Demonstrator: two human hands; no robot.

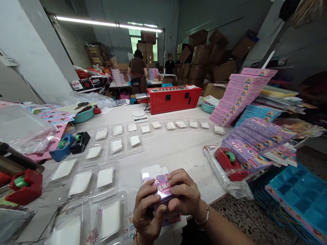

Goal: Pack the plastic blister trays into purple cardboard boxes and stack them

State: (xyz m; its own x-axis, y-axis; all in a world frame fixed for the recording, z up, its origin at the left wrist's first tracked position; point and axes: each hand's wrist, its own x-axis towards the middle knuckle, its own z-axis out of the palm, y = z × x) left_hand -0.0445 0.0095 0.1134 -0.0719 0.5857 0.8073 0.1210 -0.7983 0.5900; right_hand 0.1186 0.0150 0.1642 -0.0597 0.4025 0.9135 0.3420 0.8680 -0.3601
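Left hand [147, 209] and right hand [186, 194] pinch a purple printed carton [162, 187] at the near edge of the white worktable [176, 149], fingers [179, 176] bent over its top, thumbs [174, 205] on its near side. Carton as dial centre: white flaps [150, 169] at eleven; clear plastic trays [124, 208] holding white inserts [110, 219], eight round past twelve; digital scale [139, 114], eleven; red boxy machine [158, 102], twelve; stacked purple boxes [257, 137], two.

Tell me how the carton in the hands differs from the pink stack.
The carton is mostly purple; the pink stack is pink. The carton is one piece; the pink stack is many boxes piled up. The carton is held by the left hand and right hand; the pink stack stands unheld. Both carry print.
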